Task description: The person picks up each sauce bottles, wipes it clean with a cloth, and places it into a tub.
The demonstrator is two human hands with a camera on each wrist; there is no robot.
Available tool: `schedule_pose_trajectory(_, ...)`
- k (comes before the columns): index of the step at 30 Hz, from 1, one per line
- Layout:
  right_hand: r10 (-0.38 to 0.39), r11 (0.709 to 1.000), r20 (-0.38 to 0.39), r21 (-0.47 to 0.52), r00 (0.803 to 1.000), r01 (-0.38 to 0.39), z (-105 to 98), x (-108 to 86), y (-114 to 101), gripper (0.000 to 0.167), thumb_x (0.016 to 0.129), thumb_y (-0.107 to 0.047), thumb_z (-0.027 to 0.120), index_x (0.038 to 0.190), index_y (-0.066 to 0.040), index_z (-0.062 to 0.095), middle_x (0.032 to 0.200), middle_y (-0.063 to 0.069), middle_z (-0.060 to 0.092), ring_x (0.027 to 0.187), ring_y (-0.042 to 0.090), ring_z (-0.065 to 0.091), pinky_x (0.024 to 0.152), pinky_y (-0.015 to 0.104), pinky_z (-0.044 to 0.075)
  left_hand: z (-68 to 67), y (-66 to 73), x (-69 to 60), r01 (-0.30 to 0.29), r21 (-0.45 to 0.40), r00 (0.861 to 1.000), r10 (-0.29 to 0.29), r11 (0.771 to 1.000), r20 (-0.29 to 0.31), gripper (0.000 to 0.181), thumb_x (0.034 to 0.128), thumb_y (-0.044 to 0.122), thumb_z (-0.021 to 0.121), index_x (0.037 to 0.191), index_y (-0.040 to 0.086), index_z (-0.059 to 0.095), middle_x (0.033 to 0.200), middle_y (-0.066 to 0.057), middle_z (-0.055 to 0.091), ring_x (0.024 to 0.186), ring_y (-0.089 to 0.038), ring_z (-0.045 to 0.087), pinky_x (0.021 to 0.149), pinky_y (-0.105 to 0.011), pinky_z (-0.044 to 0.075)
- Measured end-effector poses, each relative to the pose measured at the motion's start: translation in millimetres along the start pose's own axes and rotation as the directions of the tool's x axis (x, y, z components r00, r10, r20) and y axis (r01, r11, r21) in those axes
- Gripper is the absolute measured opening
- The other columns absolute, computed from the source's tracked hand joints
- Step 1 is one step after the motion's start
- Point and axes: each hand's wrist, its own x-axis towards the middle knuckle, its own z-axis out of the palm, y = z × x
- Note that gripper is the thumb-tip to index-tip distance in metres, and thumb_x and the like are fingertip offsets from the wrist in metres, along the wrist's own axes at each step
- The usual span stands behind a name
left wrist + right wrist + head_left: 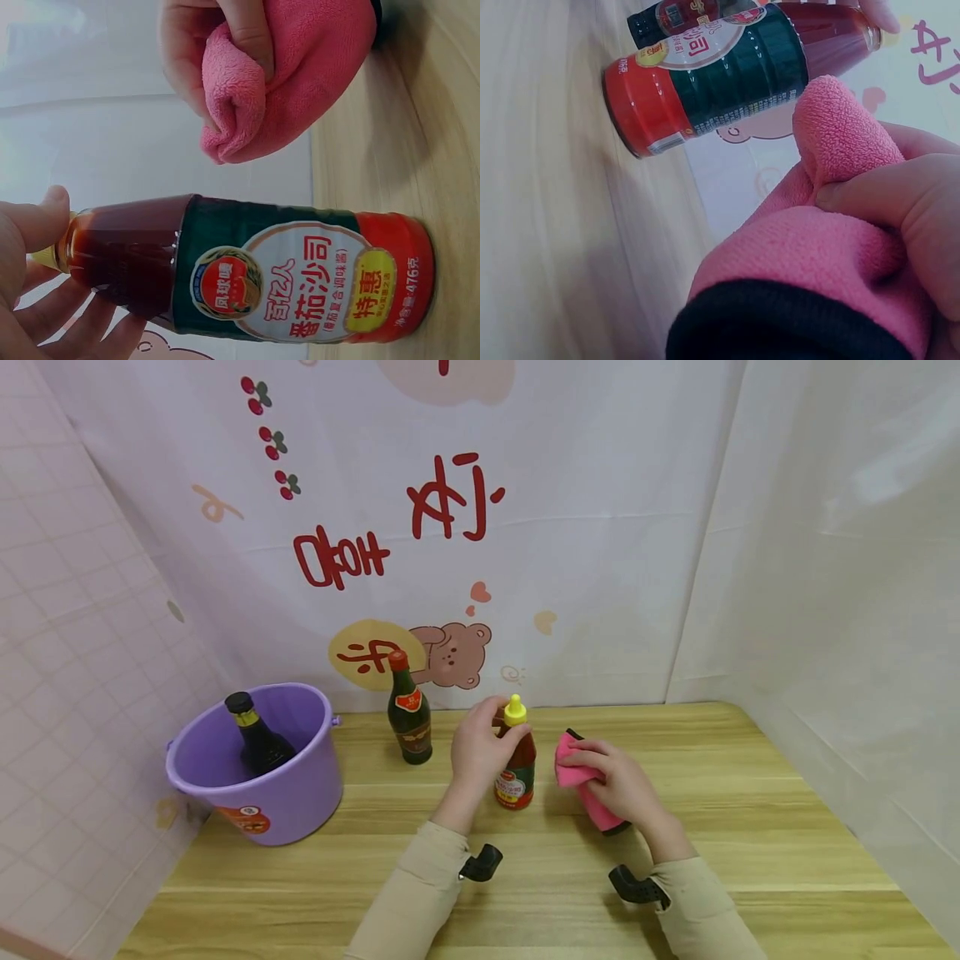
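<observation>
A ketchup bottle (516,783) with a yellow nozzle cap, red sauce and a green-and-red label stands upright on the table. Around its neck, just below the cap, my left hand (477,750) curls its thumb and fingers; the left wrist view shows the whole label of the ketchup bottle (285,277). To the right, a pink cloth (573,770) with a black edge is pinched in my right hand (626,785). The right wrist view shows the thumb pressing into a folded part of the cloth (780,240). Cloth and bottle are apart.
A dark green bottle (411,718) with a red cap stands behind and left of the ketchup. Farther left is a purple bucket (311,793) holding a black-capped dark bottle (262,743). A printed curtain (600,568) hangs behind the wooden table (555,902).
</observation>
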Motion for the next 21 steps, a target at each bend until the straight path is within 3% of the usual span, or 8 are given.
schedule_pose_trajectory(6,-0.006,1.000,-0.021,-0.001,1.000,0.006,-1,-0.5,1,0.053,0.072,0.017,0.075,0.111,-0.019,0.074,0.120,0.010,0.064,0.107,0.033,0.064,0.081,0.049,0.055,-0.7,0.8,1.6,0.007,-0.007,1.000,-0.007,1.000,0.011,0.035,0.0863,0.031,0.079,0.116,0.016,0.067,0.102,0.000,0.067,0.092,-0.014,0.065,0.076,-0.031,0.055)
schedule_pose_trajectory(11,0.003,1.000,-0.038,0.008,0.999,-0.003,-4,0.1,1,0.052,0.072,0.017,0.074,0.110,-0.018,0.074,0.120,0.010,0.064,0.107,0.033,0.063,0.082,0.050,0.054,-4.2,-2.8,7.2,-0.006,-0.035,0.996,0.009,0.999,0.087,0.037,0.0892,0.028,0.076,0.122,0.015,0.066,0.110,-0.002,0.069,0.097,-0.017,0.067,0.081,-0.036,0.055)
schedule_pose_trajectory(17,0.040,0.998,-0.037,0.042,0.999,-0.038,-8,2.8,-6,0.055,0.073,0.019,0.071,0.113,-0.019,0.073,0.124,0.009,0.062,0.109,0.032,0.062,0.081,0.051,0.054,-10.8,-9.5,17.1,-0.009,-0.111,0.972,0.035,0.994,0.233,0.037,0.0923,0.019,0.072,0.128,0.012,0.064,0.117,-0.004,0.069,0.107,-0.022,0.066,0.089,-0.040,0.054)
schedule_pose_trajectory(21,0.049,0.996,-0.041,0.078,0.998,-0.046,-9,8.7,-13,0.057,0.075,0.020,0.069,0.115,-0.021,0.073,0.127,0.007,0.060,0.112,0.031,0.060,0.082,0.050,0.054,-15.2,-11.4,22.5,-0.009,-0.143,0.953,0.052,0.990,0.298,0.037,0.0946,0.014,0.068,0.131,0.010,0.062,0.120,-0.007,0.068,0.112,-0.025,0.064,0.092,-0.039,0.053)
